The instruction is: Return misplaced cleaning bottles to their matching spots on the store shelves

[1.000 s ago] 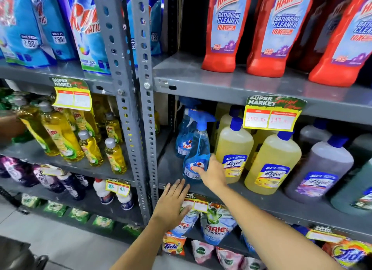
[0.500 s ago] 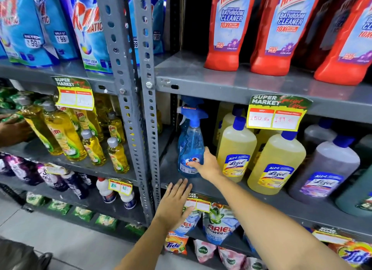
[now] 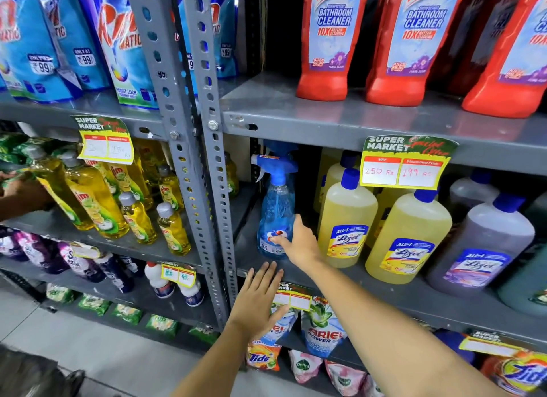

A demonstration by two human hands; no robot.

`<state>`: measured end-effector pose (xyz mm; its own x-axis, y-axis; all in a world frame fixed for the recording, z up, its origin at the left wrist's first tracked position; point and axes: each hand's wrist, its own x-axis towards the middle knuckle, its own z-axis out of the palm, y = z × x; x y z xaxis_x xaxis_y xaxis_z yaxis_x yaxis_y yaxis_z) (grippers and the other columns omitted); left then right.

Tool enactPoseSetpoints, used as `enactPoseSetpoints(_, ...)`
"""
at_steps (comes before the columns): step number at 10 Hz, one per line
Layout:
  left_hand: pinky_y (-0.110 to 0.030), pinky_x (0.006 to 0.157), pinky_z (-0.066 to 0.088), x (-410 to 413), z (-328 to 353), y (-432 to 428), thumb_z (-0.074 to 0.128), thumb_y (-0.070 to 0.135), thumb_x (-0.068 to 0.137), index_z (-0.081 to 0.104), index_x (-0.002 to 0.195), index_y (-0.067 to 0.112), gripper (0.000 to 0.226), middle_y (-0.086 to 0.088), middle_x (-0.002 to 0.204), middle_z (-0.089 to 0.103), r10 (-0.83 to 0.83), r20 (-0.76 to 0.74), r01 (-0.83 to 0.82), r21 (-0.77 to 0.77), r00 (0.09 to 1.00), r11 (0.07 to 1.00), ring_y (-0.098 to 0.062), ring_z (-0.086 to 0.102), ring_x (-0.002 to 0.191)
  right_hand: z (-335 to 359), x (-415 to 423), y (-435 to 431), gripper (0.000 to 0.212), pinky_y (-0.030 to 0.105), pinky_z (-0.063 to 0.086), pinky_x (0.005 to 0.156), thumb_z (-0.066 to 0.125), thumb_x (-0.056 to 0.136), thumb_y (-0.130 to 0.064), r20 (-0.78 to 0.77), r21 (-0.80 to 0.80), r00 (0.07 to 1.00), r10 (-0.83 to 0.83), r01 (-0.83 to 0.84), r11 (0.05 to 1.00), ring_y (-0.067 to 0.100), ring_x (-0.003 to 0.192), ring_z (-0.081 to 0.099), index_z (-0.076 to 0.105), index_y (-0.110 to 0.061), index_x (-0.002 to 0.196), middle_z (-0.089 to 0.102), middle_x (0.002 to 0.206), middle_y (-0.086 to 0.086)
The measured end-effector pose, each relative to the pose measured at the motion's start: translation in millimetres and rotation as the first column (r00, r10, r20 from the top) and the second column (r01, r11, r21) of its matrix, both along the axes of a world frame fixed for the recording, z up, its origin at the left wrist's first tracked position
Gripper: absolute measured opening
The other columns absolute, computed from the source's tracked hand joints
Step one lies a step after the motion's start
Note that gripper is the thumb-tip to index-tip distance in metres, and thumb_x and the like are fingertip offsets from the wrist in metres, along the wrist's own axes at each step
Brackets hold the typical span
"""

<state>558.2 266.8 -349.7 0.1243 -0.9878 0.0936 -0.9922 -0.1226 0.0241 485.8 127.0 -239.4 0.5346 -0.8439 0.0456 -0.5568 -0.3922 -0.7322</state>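
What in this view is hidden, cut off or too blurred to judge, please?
- Head view: the spray bottle label is partly covered by the right hand.
- The price tag below is partly covered by the left hand and too blurred to read.
- The red bottles lose their caps to the top edge.
- Another person's hand is cut by the left edge.
- The yellow tag is too faint to read.
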Motion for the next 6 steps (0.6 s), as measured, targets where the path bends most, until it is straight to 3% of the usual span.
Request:
enactPoseSetpoints(4, -0.045, 0.111, 0.011, -1.8, 0.6, 0.7, 0.024, 0.063, 0.098, 0.029, 0.150, 0.011, 0.073, -0.010, 0.155, 0.031, 0.015, 0.014, -0.015, 0.002, 1.000, 1.000, -0.026, 0.023, 0.144, -3.6, -0.2, -0.3, 0.055, 0.027, 0.051, 0.083, 0.071, 0.086, -0.030, -0.009, -0.020, 1.000, 0.009, -0.009, 1.000, 0.024, 0.117, 0.062, 0.041, -0.011, 0.128, 0.061, 0.131, 0.009)
enactPoseSetpoints(6, -0.045, 0.112, 0.008, -4.7, 1.6, -2.3, 0.017, 0.065, 0.098, 0.032, 0.148, 0.009, 0.077, -0.012, 0.155, 0.030, 0.008, -0.068, -0.011, -0.040, 0.998, 0.999, -0.026, 0.022, 0.144, 3.0, -8.1, -2.0, 0.072, 0.034, 0.049, 0.094, 0.077, 0.080, -0.031, 0.085, 0.117, 0.996, -0.002, -0.008, 0.993, 0.025, 0.123, 0.056, 0.036, -0.013, 0.135, 0.055, 0.136, 0.008)
